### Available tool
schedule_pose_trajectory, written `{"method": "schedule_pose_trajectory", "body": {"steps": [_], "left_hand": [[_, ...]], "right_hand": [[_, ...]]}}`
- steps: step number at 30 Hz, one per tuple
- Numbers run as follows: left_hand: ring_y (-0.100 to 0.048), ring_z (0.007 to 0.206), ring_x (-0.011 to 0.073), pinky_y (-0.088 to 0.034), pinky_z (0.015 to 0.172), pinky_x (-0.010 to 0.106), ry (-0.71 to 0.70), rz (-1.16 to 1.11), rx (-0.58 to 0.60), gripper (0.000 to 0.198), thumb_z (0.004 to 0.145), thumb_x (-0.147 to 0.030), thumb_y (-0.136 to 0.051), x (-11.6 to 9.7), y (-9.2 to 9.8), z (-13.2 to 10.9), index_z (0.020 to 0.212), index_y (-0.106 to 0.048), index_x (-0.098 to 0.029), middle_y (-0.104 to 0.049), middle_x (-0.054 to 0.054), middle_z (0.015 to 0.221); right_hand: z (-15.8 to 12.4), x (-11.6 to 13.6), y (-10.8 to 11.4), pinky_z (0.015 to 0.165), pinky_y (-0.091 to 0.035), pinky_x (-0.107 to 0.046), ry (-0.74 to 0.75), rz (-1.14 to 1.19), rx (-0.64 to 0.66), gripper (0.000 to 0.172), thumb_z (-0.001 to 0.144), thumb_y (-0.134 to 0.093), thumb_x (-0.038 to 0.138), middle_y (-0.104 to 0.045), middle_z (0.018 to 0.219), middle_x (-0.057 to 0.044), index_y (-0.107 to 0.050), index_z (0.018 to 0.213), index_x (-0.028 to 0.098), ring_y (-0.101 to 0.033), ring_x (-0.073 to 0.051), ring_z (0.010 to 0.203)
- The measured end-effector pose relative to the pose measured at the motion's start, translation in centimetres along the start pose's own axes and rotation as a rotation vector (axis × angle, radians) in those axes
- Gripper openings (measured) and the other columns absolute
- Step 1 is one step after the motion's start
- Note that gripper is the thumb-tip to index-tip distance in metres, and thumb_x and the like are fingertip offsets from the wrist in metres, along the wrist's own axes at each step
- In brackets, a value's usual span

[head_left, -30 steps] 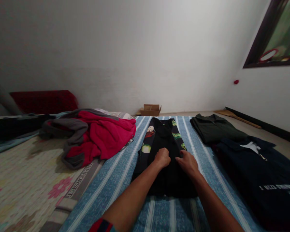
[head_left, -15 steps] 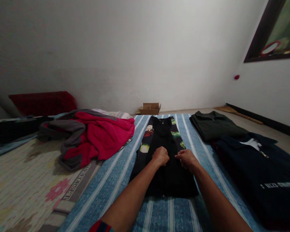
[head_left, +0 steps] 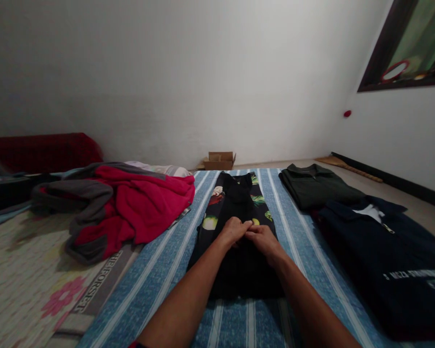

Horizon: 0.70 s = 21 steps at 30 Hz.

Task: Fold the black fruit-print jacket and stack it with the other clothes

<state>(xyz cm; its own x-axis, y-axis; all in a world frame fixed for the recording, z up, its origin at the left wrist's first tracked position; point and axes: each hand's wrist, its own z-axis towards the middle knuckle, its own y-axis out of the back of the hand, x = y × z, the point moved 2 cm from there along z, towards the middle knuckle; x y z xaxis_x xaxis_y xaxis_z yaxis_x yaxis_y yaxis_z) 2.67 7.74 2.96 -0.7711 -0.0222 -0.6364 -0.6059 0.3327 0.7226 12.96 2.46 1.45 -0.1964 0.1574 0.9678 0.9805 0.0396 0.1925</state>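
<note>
A black garment (head_left: 244, 278) with colourful printed panels along its sides lies lengthwise on the blue striped cloth, collar at the far end. My left hand (head_left: 235, 231) and my right hand (head_left: 264, 240) meet over its middle, fingertips touching. Both hands are closed, with fingers pinched on the dark fabric at the centre front. The exact fold between the fingertips is hard to make out, black on black.
To the left lies a crumpled pink and grey garment (head_left: 145, 208) on a floral mat (head_left: 32, 261). At right are a folded dark green garment (head_left: 321, 187) and a navy one (head_left: 395, 261) with a zip. A cardboard box (head_left: 220, 161) stands by the wall.
My right hand has moved left until its fingers meet my left hand over the garment's centre. The view has turned slightly to the right.
</note>
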Motion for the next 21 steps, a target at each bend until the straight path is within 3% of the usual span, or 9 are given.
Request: {"method": "schedule_pose_trajectory", "body": {"steps": [4,8,12,16,21], "left_hand": [[-0.063,0.070,0.0174,-0.043,0.054,0.021,-0.009,0.050,-0.104,0.015,0.074,-0.019,-0.054,0.5,0.2,0.3,0.080,-0.064,-0.011,-0.067,0.008,0.081],[-0.061,0.084,0.0198,-0.040,0.067,0.024,-0.038,0.098,-0.213,0.016,0.074,-0.014,-0.049,0.9,0.3,0.2,0.073,-0.064,-0.013,-0.067,0.010,0.083],[-0.059,0.079,0.0179,-0.037,0.067,0.024,-0.060,0.088,-0.264,0.016,0.075,-0.015,-0.047,1.1,0.2,0.0,0.068,-0.061,-0.016,-0.064,0.006,0.075],[-0.054,0.067,0.0147,-0.033,0.059,0.023,-0.078,0.040,-0.294,0.019,0.075,-0.016,-0.047,1.4,0.3,0.1,0.057,-0.052,-0.018,-0.056,0.001,0.061],[-0.044,0.059,0.0117,-0.030,0.056,0.023,-0.122,-0.040,-0.333,0.023,0.074,-0.015,-0.047,2.0,0.3,0.2,0.052,-0.040,-0.019,-0.043,-0.004,0.054]], "right_hand": [[-0.1,0.0,0.7,0.044,-0.037,-0.017,0.016,-0.177,-0.034,0.021,0.080,-0.049,0.026,-0.061,0.060,0.001,-0.067,0.077,0.015,-0.054,-0.009,0.049],[1.2,0.2,2.5,0.057,-0.043,-0.021,0.002,-0.451,-0.189,0.021,0.081,-0.048,0.021,-0.067,0.075,-0.004,-0.068,0.085,0.015,-0.063,-0.013,0.064],[3.0,0.8,2.8,0.076,-0.045,-0.032,-0.021,-0.756,-0.297,0.020,0.080,-0.052,0.022,-0.067,0.097,-0.014,-0.068,0.090,0.015,-0.062,-0.026,0.096],[4.7,1.6,1.5,0.081,-0.045,-0.037,-0.020,-0.946,-0.281,0.026,0.082,-0.051,0.021,-0.065,0.104,-0.021,-0.064,0.101,0.010,-0.061,-0.029,0.100],[6.3,2.1,0.6,0.080,-0.046,-0.036,-0.026,-1.040,-0.224,0.023,0.084,-0.048,0.015,-0.067,0.101,-0.019,-0.068,0.094,0.011,-0.063,-0.027,0.098]]}}
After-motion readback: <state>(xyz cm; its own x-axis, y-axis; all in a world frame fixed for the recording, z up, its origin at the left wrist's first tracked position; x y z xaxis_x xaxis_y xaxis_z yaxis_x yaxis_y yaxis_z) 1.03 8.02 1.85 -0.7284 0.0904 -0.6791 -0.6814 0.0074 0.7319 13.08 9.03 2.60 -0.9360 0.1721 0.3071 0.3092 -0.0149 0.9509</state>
